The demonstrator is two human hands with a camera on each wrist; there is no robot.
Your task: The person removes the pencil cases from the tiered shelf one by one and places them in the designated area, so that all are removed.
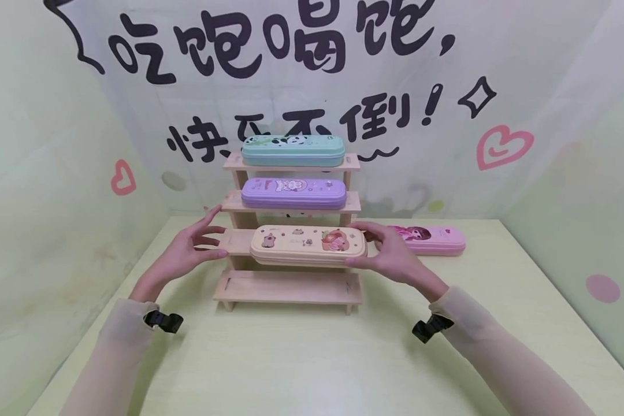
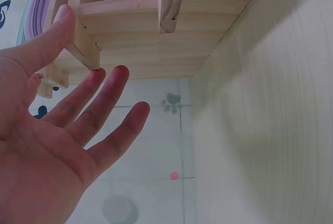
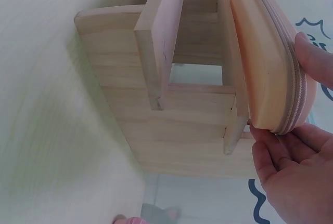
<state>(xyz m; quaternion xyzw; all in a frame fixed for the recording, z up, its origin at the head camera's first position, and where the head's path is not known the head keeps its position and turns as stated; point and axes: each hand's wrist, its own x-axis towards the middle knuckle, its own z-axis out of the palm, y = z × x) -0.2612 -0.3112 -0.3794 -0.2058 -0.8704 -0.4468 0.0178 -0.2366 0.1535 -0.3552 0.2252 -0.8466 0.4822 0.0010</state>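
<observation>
Head view first: the cream case (image 1: 301,245) sits at the third step (image 1: 237,241) from the top of the stand (image 1: 288,287), covering that step's front edge and poking past its right end, its left part leaving the step's left end showing. The right hand (image 1: 390,254) has that right end in a pinch, thumb at the front; the left hand (image 1: 189,248) holds no case, fingers spread wide at the left ends of the second and third steps. Above, the teal case (image 1: 293,152) lies on the top step and the purple case (image 1: 293,195) on the second, while the pink case (image 1: 439,240) rests near the back edge of the worktop (image 1: 291,358), beyond the right hand. Over to the left wrist: thumb at the end of a step, the other fingers splayed and loose, nothing gripped. And the right wrist: here's the grip close up, thumb on the lid, fingers curled under the rounded end, the zip (image 3: 297,86) running between them; whether the base bears fully on the step, I can't tell. It looks a light, fairly stiff shell, smooth enough to slide, hardly fragile; both rounded ends look the best holds, since one end alone could let it swing.
</observation>
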